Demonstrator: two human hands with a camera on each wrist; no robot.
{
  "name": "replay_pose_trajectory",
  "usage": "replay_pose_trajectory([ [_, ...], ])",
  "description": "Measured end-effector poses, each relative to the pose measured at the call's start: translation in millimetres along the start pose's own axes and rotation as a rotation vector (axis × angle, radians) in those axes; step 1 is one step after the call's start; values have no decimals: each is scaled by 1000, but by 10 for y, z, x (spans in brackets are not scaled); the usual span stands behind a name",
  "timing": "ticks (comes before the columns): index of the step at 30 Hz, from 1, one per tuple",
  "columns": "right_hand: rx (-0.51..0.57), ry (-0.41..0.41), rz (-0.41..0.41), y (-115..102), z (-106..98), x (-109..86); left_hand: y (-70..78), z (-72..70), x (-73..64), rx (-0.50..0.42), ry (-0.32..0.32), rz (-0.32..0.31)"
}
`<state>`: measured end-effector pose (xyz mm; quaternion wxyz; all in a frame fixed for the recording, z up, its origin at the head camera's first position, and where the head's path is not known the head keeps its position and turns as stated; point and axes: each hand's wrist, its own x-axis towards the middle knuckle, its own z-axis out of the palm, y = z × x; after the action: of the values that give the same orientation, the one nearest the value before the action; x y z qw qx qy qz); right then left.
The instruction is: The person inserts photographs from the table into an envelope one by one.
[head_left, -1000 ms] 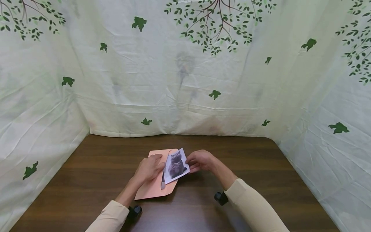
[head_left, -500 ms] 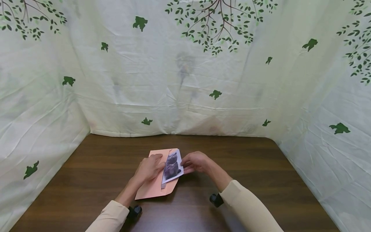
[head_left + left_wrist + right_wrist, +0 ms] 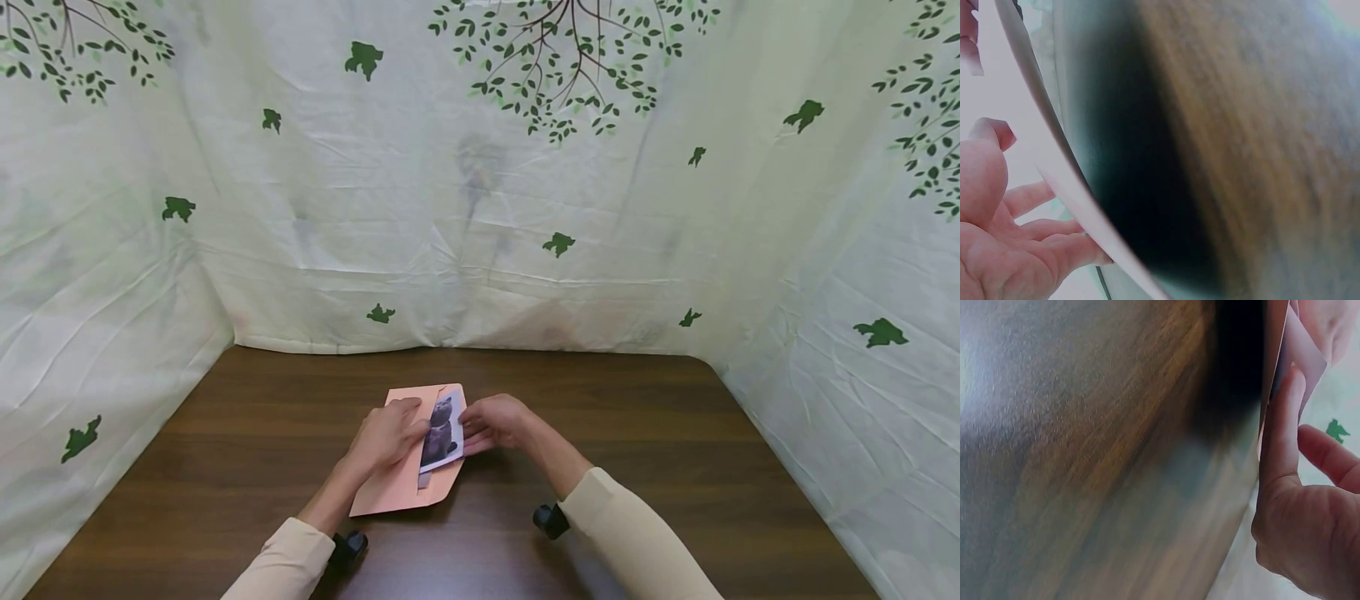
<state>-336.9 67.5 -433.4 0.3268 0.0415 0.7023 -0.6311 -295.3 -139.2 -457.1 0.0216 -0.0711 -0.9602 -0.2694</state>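
Note:
A pink envelope (image 3: 386, 492) is held above the brown table, its open side to the right. My left hand (image 3: 386, 435) grips its left part. In the left wrist view, the thumb and the fingers (image 3: 1060, 250) lie on opposite sides of the envelope. A photo card of a grey cat (image 3: 441, 437) sits partly inside the opening, its left part hidden by the envelope's front. My right hand (image 3: 497, 421) pinches the card's right edge. A second piece of grey card or paper (image 3: 424, 481) peeks out below the photo card.
The brown wooden table (image 3: 637, 467) spreads around both hands. A white cloth (image 3: 337, 208) with printed leaves and branches hangs behind it and along both sides. A black wrist camera (image 3: 551, 521) is on the right wrist, another camera (image 3: 350, 548) on the left.
My right hand has moved left, and the cat photo card has slid farther into the envelope and straightened a little. The left hand and the envelope have stayed almost still.

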Motion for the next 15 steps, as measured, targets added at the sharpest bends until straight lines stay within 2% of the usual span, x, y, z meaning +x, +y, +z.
replay_pose_trajectory([
  [5, 14, 4, 21, -3, 31, -10, 5, -2, -1, 2, 2, 4],
  [15, 7, 8, 13, 15, 99, -26, -4, 12, 18, 1, -4, -12],
])
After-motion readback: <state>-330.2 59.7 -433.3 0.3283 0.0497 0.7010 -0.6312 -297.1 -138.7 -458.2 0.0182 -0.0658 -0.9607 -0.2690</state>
